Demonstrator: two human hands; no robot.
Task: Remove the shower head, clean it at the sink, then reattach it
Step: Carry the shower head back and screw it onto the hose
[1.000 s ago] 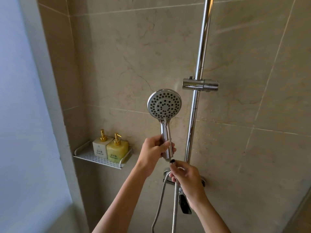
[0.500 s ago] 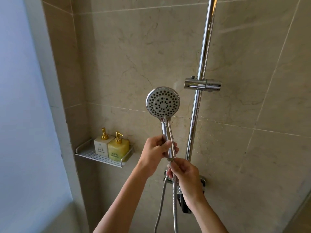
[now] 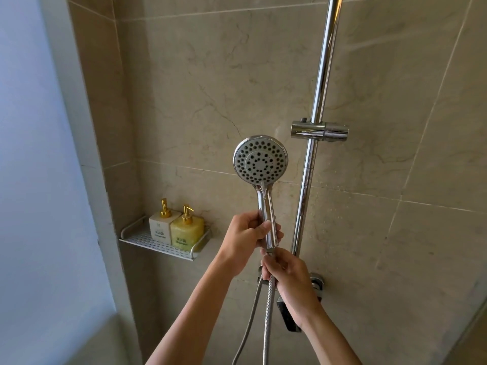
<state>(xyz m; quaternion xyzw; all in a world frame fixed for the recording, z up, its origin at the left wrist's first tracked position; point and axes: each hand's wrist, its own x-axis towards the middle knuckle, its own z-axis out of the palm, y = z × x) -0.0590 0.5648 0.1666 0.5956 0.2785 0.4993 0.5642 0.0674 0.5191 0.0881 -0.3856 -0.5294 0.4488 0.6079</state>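
One shower head (image 3: 260, 159) above the left hand (image 3: 243, 237). One hose (image 3: 268, 306) below the right hand (image 3: 287, 275). Two hands. Two pump bottles (image 3: 164, 225) (image 3: 186, 231) on one shelf (image 3: 155, 245), left of both. One rail (image 3: 317, 101), one holder (image 3: 319, 131).

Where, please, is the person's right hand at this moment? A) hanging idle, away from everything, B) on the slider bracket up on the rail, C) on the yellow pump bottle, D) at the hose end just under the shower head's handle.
D: the right hand pinches the hose end directly below the shower head handle, which the left hand grips.
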